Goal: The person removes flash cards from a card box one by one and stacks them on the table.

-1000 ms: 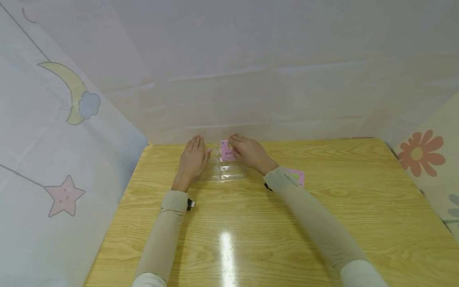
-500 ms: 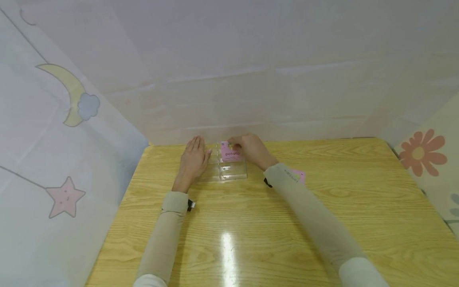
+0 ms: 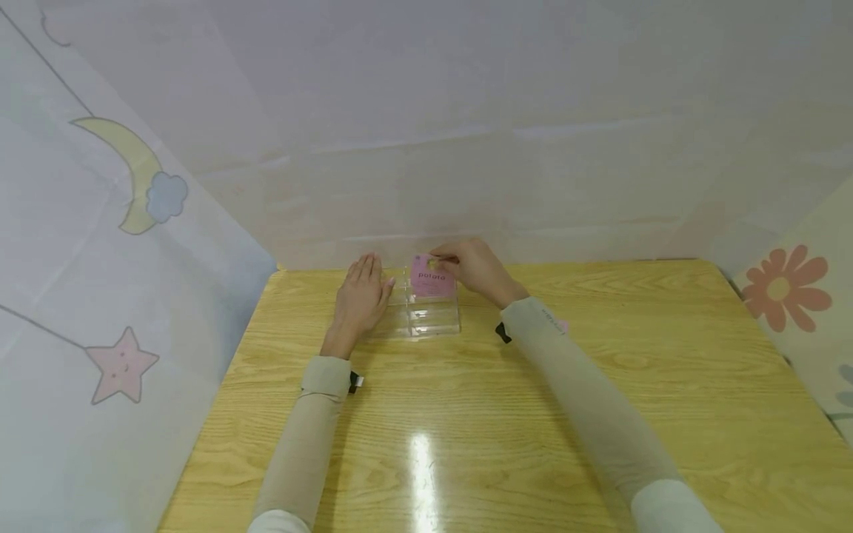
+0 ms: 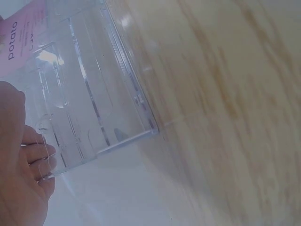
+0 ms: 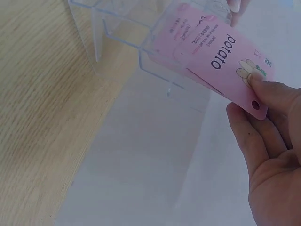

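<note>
My right hand (image 3: 481, 268) pinches a pink card (image 5: 230, 52) printed "potato" by its holed corner, thumb on top and fingers underneath. The card is tilted in an upper tier of a clear plastic stepped rack (image 3: 435, 323), overlapping another pink card (image 5: 164, 35) behind it in the right wrist view. My left hand (image 3: 358, 302) rests along the rack's left side, fingers straight and together, thumb apart. In the left wrist view, its fingertips (image 4: 43, 165) show at the rack's clear edge.
Part of a pink card (image 3: 564, 326) lies on the wooden table (image 3: 506, 414), mostly hidden by the right sleeve. A pale curtain (image 3: 426, 170) stands right behind the rack, with a printed one (image 3: 126, 296) at the left.
The right hand has gone from lying flat over the card to pinching its upper corner, and the card's top has risen slightly. The left hand has stayed in place.
</note>
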`<action>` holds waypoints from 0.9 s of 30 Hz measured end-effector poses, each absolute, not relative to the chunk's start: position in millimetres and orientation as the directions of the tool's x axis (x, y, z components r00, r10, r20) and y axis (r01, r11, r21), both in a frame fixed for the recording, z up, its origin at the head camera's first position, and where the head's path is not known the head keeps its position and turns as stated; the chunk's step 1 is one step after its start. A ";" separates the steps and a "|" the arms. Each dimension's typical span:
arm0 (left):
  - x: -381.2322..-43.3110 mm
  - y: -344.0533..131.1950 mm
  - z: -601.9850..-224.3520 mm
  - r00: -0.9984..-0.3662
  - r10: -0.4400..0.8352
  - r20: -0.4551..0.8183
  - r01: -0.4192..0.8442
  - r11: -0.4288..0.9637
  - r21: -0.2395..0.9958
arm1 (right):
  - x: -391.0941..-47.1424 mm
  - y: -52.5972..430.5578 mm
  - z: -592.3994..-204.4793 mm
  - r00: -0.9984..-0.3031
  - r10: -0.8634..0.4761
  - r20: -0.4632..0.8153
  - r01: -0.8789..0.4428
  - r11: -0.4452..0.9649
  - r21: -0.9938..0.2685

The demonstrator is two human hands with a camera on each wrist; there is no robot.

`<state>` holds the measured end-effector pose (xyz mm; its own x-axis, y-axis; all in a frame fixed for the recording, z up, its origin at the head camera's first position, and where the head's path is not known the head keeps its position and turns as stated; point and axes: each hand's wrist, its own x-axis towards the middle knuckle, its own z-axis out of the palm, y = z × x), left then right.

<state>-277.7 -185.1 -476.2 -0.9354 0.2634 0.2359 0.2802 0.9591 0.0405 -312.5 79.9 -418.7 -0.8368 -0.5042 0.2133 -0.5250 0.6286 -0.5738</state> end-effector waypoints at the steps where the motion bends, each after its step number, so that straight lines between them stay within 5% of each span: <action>1: -277.5 -184.7 -476.0 -0.935 0.264 0.236 0.281 0.959 0.040 | -312.5 81.2 -417.6 -0.840 -0.496 0.219 -0.521 0.626 -0.581; 11: -276.9 -182.4 -475.7 -0.931 0.258 0.258 0.278 0.960 0.041 | -311.7 95.5 -411.3 -0.861 -0.430 0.274 -0.494 0.573 -0.654; 19: -275.5 -181.7 -475.3 -0.929 0.258 0.266 0.279 0.959 0.042 | -313.7 109.4 -411.9 -0.922 -0.343 0.178 -0.335 0.478 -0.812; 27: -275.9 -182.8 -475.8 -0.932 0.258 0.253 0.276 0.960 0.039 | -315.4 125.9 -414.6 -0.915 -0.370 0.162 -0.311 0.388 -0.868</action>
<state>-275.9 -182.8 -475.8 -0.9325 0.2576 0.2532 0.2759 0.9604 0.0389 -315.4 125.9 -414.6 -0.9149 -0.3698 0.1620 -0.3106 0.3883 -0.8676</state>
